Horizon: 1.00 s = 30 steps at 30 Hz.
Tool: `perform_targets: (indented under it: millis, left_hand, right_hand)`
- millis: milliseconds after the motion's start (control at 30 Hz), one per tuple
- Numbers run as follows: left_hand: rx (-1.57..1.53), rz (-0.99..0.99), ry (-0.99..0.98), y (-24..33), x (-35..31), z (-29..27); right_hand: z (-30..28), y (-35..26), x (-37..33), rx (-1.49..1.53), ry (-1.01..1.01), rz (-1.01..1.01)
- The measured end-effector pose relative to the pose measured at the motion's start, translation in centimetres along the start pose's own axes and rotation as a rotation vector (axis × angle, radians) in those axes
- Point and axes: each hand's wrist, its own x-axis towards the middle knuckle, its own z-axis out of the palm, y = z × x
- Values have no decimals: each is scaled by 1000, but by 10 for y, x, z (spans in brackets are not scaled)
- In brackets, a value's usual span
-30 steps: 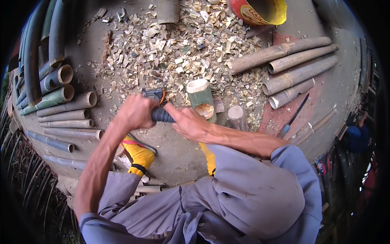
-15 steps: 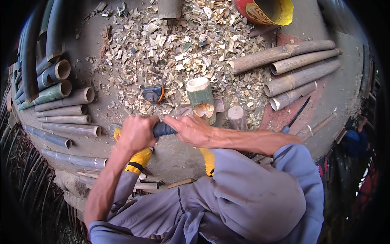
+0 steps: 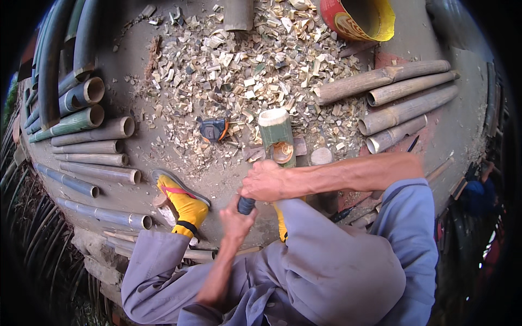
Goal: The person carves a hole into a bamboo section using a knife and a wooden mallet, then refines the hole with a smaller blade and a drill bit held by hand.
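A short cylinder with dark blue-grey wrapping, like a tool handle (image 3: 246, 206), lies between my two hands. My left hand (image 3: 237, 219) is closed round its lower part. My right hand (image 3: 265, 180) is closed at its upper end, the fingers mostly turned out of sight; no blade shows. Just beyond my right hand is a thick green bamboo section (image 3: 274, 132), its pale rim up and a hollow notch (image 3: 282, 152) cut low in its near side. My right forearm crosses in front of its base. A black and orange tape measure (image 3: 213, 129) lies left of the bamboo.
Wood chips (image 3: 239, 81) cover the ground ahead. Bamboo poles (image 3: 87, 133) lie at the left, dry bamboo lengths (image 3: 408, 111) at the right. A red and yellow container (image 3: 359, 22) lies far right. A round wooden block (image 3: 321, 156) stands beside the green bamboo. My sandalled foot (image 3: 185, 206) is left.
Both hands have shifted; the left came down toward my lap and right, turning the wrapped handle steeper. My left leg has swung out, showing the sandal. The view has tilted slightly.
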Motion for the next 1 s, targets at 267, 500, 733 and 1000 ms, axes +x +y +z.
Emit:
perform_targets:
  millis: [267, 500, 733, 1000]
  left_hand:
    - [856, 642, -247, 96, 97, -130]
    - [1122, 909, -304, 186, 138, -117]
    - [362, 184, -207, 36, 59, -91]
    - [1178, 979, -455, 170, 160, -150]
  right_hand:
    - [-7, -6, -1, 354, 770, 362]
    - [-2, 11, -14, 649, 1037, 493]
    - [-14, -1, 7, 249, 304, 258]
    - [-3, -12, 31, 675, 1118, 560]
